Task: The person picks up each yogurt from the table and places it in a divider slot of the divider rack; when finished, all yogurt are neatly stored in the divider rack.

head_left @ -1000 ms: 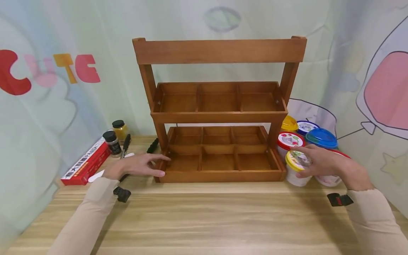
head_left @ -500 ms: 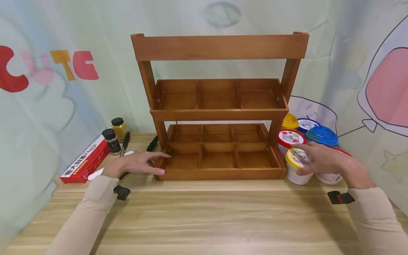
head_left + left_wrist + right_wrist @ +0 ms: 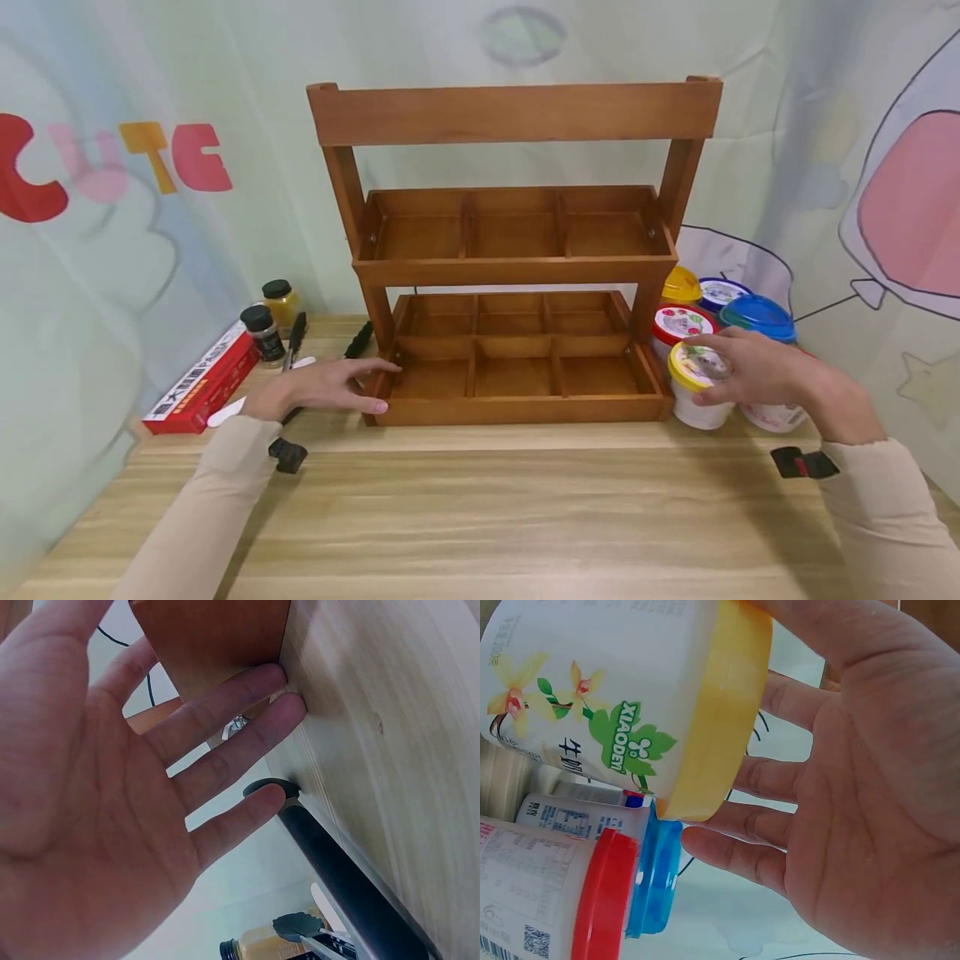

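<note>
My right hand [image 3: 780,379] holds a white tub [image 3: 699,412] by its yellow lid, thumb at the near side and fingers round the far side. Flowers and a green leaf logo mark the tub's wall in the right wrist view. At the left front corner of a two-tier brown wooden rack [image 3: 517,411] is my left hand [image 3: 322,386], fingers spread and nearly straight, thumb apart from them. The left wrist view shows its palm [image 3: 97,847], with nothing in it, and fingertips beside the rack's corner.
Tubs with red [image 3: 678,323], blue [image 3: 757,317] and orange [image 3: 681,285] lids crowd right of the rack. On the left are a red pasta box [image 3: 206,383], a black-capped pepper jar [image 3: 264,335], a yellow jar [image 3: 283,310] and black-handled utensils [image 3: 345,877].
My right hand and the yellow-lidded tub have shifted slightly left and up over the last half second. My left hand stays by the rack's corner.
</note>
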